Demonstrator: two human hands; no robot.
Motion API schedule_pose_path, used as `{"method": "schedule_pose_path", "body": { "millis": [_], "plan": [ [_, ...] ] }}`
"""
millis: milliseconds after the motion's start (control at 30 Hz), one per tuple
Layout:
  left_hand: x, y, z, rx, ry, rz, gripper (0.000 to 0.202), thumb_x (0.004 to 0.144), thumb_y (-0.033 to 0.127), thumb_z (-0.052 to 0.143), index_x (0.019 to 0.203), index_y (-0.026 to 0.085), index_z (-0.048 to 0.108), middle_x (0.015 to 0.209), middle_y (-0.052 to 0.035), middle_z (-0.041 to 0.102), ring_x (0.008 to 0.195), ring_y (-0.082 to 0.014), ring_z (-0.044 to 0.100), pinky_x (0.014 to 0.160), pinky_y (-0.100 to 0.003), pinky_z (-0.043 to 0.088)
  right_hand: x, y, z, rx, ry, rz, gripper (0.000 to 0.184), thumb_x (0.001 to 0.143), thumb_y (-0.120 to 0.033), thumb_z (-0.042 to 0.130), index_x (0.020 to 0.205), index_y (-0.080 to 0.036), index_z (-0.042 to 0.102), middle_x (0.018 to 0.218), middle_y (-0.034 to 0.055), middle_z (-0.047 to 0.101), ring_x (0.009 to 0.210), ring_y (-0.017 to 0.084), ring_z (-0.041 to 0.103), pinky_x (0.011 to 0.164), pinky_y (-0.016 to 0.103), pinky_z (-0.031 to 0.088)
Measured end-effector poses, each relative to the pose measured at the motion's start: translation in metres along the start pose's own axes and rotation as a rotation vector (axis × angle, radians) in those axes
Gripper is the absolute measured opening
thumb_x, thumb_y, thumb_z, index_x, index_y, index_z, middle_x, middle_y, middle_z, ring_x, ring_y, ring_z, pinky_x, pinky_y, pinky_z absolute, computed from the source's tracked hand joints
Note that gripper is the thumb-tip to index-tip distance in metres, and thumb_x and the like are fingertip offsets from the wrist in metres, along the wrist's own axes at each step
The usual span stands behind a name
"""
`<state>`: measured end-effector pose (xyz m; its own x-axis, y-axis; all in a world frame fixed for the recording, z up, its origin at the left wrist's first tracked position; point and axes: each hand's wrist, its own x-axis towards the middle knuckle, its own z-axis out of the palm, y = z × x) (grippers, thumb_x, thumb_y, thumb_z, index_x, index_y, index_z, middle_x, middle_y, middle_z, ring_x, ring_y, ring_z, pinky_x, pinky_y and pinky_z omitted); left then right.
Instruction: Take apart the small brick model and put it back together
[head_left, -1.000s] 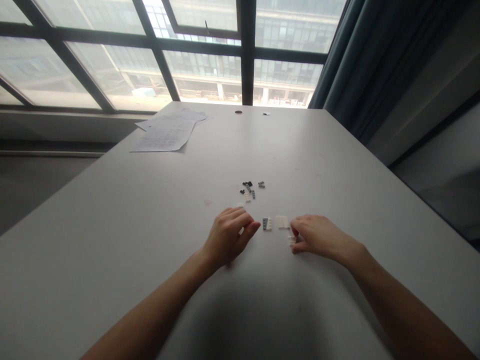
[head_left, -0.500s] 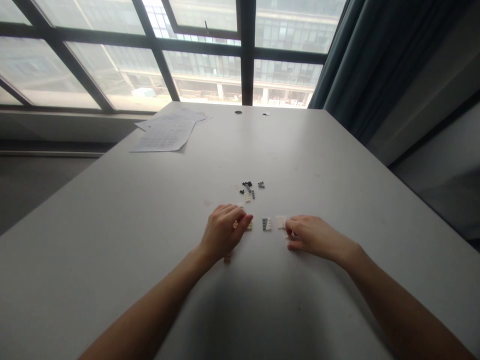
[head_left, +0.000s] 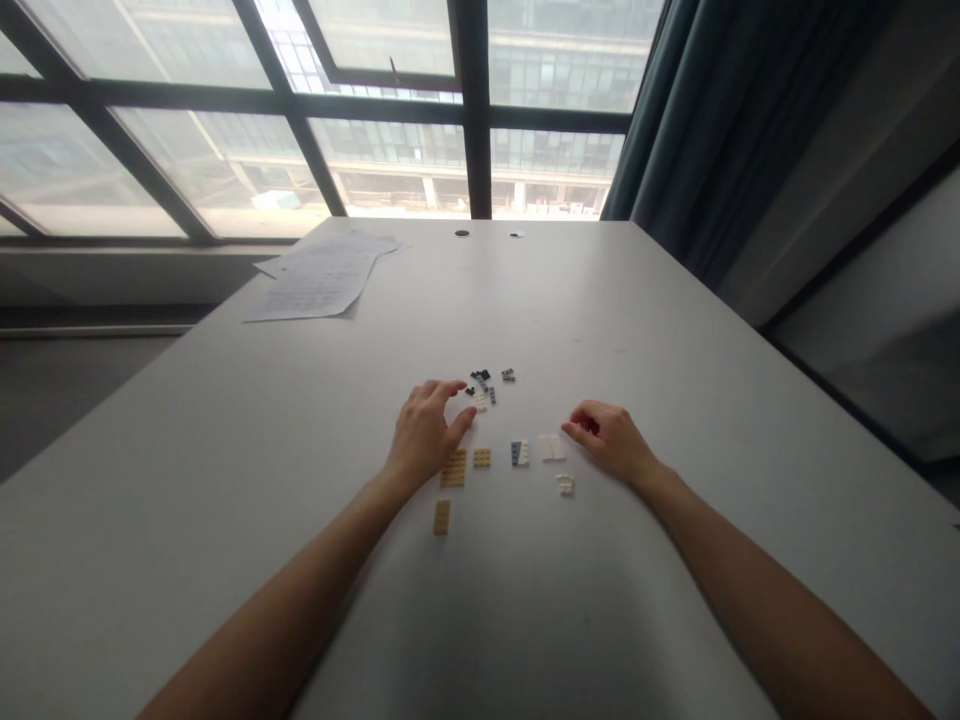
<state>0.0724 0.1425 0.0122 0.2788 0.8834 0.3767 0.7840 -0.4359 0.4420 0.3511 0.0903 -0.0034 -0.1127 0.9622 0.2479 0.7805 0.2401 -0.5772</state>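
My left hand (head_left: 429, 428) is open, thumb and fingers apart, beside a small pile of bricks. In that pile are black pieces (head_left: 484, 375), grey pieces (head_left: 492, 395) and white studded bricks (head_left: 481, 402). Under its wrist side lies a large tan plate (head_left: 453, 470), partly covered, with a smaller tan plate (head_left: 482, 458) to the right and another tan plate (head_left: 442, 517) nearer me. My right hand (head_left: 606, 436) has its fingers curled closed, with nothing visible in them. Flat white tiles (head_left: 552, 448) lie just left of it, and white studded bricks (head_left: 565, 485) lie below.
A grey-and-white pair of bricks (head_left: 520, 453) sits between my hands. Two grey pieces (head_left: 508, 376) lie right of the pile. Printed papers (head_left: 315, 285) rest at the white table's (head_left: 675, 330) far left, before the window. A dark curtain (head_left: 675, 130) hangs at the right.
My left hand has moved up toward the pile and spread its fingers, uncovering tan plates. My right hand has drawn back from the white studded bricks and moved up. The view has shifted slightly.
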Motion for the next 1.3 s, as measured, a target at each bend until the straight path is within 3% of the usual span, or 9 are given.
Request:
{"method": "schedule_pose_path", "body": {
  "millis": [100,267,500,667,800,967,1100,1200,1300],
  "plan": [
    [0.023,0.0,0.01,0.085,-0.071,-0.079,0.038,0.083,0.036,0.058,0.117,0.019,0.06,0.109,-0.0082,0.063,0.104,-0.0263,0.055,0.093,-0.04,0.044,-0.002,0.007,0.005,0.061,0.08,0.039,0.015,0.085,-0.03,0.059,0.077,-0.018,0.062,0.066,-0.0011,0.06,0.059,0.013,0.052,0.059,0.024,0.039],
    [0.047,0.003,0.029,0.151,-0.104,-0.151,0.034,0.08,0.039,0.06,0.107,0.021,0.068,0.108,-0.01,0.064,0.103,-0.0313,0.056,0.089,-0.044,0.044,-0.003,0.006,0.007,-0.007,0.049,-0.028,0.013,0.086,-0.028,0.057,0.079,-0.019,0.064,0.066,-0.0012,0.059,0.061,0.014,0.052,0.063,0.025,0.039],
    [0.049,0.002,0.041,0.116,-0.08,-0.168,0.031,0.078,0.038,0.06,0.103,0.021,0.069,0.107,-0.0091,0.065,0.104,-0.0308,0.055,0.09,-0.043,0.043,-0.002,0.005,0.01,-0.048,0.037,-0.051,0.011,0.086,-0.026,0.057,0.081,-0.019,0.064,0.067,-0.001,0.058,0.063,0.014,0.053,0.064,0.025,0.038],
    [0.048,0.001,0.035,0.025,-0.035,-0.181,0.028,0.078,0.034,0.062,0.102,0.019,0.067,0.108,-0.0078,0.065,0.105,-0.0277,0.056,0.093,-0.041,0.044,-0.002,0.004,0.009,-0.047,0.035,-0.058,0.012,0.086,-0.026,0.056,0.081,-0.018,0.064,0.068,-0.0007,0.059,0.063,0.014,0.052,0.064,0.025,0.039],
    [0.022,0.009,0.013,-0.081,-0.028,-0.102,0.026,0.079,0.033,0.064,0.102,0.02,0.065,0.107,-0.0049,0.064,0.105,-0.0218,0.057,0.095,-0.037,0.044,-0.003,0.002,0.008,-0.043,0.032,-0.063,0.013,0.086,-0.026,0.055,0.082,-0.018,0.064,0.069,-0.0003,0.059,0.064,0.014,0.052,0.064,0.026,0.039],
    [-0.042,0.032,-0.016,-0.174,-0.09,0.146,0.023,0.078,0.03,0.069,0.099,0.022,0.065,0.116,-0.0074,0.059,0.111,-0.026,0.051,0.096,-0.044,0.043,-0.002,-0.008,0.004,0.061,0.117,-0.058,0.01,0.085,-0.025,0.057,0.08,-0.018,0.063,0.066,-0.001,0.058,0.06,0.013,0.052,0.062,0.025,0.041],
    [-0.077,0.045,-0.018,-0.065,-0.129,0.279,0.022,0.079,0.025,0.068,0.101,0.022,0.063,0.117,-0.0089,0.06,0.114,-0.0286,0.049,0.095,-0.047,0.04,-0.005,-0.027,0.002,0.154,0.214,-0.132,0.009,0.085,-0.025,0.058,0.082,-0.018,0.062,0.068,-0.0006,0.059,0.061,0.013,0.053,0.06,0.024,0.042],
    [-0.084,0.047,-0.012,-0.011,-0.22,0.302,0.021,0.079,0.025,0.068,0.099,0.023,0.064,0.12,-0.0076,0.06,0.118,-0.0294,0.047,0.098,-0.049,0.037,-0.012,-0.04,0.006,0.181,0.181,-0.217,0.009,0.087,-0.026,0.057,0.084,-0.019,0.062,0.069,-0.0002,0.059,0.062,0.013,0.054,0.061,0.024,0.043],
    [-0.084,0.045,-0.01,0.012,-0.232,0.312,0.026,0.08,0.031,0.068,0.104,0.023,0.063,0.122,-0.0079,0.059,0.12,-0.0296,0.045,0.102,-0.049,0.033,-0.018,-0.045,0.013,0.175,0.121,-0.32,0.011,0.089,-0.025,0.055,0.084,-0.019,0.062,0.07,0.0006,0.06,0.062,0.013,0.054,0.062,0.025,0.044]
  ]
}}
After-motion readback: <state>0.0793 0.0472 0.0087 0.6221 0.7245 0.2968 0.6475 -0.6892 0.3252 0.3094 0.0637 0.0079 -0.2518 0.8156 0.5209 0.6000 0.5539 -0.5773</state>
